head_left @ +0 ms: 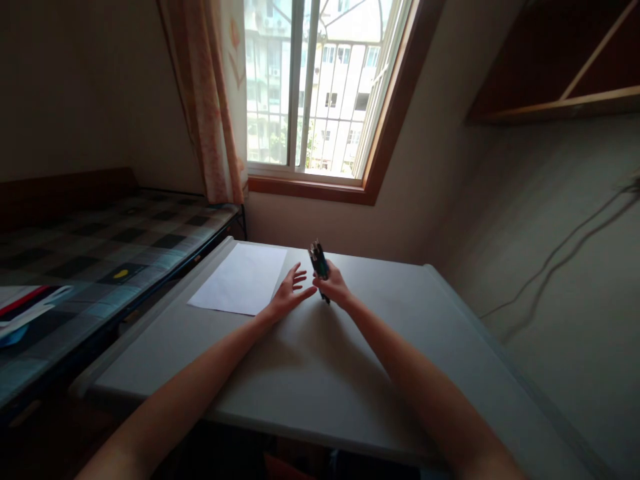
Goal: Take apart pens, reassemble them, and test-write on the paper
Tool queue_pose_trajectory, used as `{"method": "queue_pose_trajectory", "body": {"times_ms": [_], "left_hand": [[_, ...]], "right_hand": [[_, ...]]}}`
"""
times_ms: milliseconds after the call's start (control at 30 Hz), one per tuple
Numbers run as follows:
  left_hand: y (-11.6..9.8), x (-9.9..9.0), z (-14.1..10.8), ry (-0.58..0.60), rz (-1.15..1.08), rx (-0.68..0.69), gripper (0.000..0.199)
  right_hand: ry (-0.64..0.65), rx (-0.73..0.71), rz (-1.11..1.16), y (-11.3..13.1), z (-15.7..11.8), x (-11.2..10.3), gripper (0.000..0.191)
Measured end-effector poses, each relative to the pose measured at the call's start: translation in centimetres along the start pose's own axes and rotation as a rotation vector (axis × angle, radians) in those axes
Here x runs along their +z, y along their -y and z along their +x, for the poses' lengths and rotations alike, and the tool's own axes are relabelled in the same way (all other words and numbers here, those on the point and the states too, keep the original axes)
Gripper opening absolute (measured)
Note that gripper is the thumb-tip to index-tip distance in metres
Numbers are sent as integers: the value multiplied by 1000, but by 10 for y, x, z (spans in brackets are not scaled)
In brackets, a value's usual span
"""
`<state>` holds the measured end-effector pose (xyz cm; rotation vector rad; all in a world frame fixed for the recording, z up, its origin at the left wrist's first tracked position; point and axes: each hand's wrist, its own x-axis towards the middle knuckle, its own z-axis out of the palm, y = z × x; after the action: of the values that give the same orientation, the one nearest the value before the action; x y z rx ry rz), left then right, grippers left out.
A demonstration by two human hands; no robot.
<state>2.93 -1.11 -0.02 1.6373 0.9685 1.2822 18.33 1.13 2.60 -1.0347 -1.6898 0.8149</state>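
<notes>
Clock positions are read from the view centre. At 5 o'clock, the right hand (334,287) grips a dark bundle of pen-like items (319,260), upper end tilted toward 11 o'clock. At 7 o'clock, the left hand (291,292) is spread, near the bundle. A white sheet (237,277) lies on the table (405,300) at 8 o'clock. Window (340,87): 12 o'clock. Curtain (207,100): 11 o'clock. Bed (165,230): 9 o'clock.
</notes>
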Motion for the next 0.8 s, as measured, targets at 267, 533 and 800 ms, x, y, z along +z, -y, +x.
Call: {"method": "queue_pose_trajectory", "body": {"times_ms": [267,533,800], "left_hand": [[-8,-11,5,-169,-7,-24,50],[-1,-3,-2,-57,60,-25,38],[2,0,-1,-169,-179,-56,35]], "right_hand": [[-63,-178,141,6,-15,76,56],[54,-185,-312,-10,-41,52,84],[231,-262,-338,0,-52,42,100]]}}
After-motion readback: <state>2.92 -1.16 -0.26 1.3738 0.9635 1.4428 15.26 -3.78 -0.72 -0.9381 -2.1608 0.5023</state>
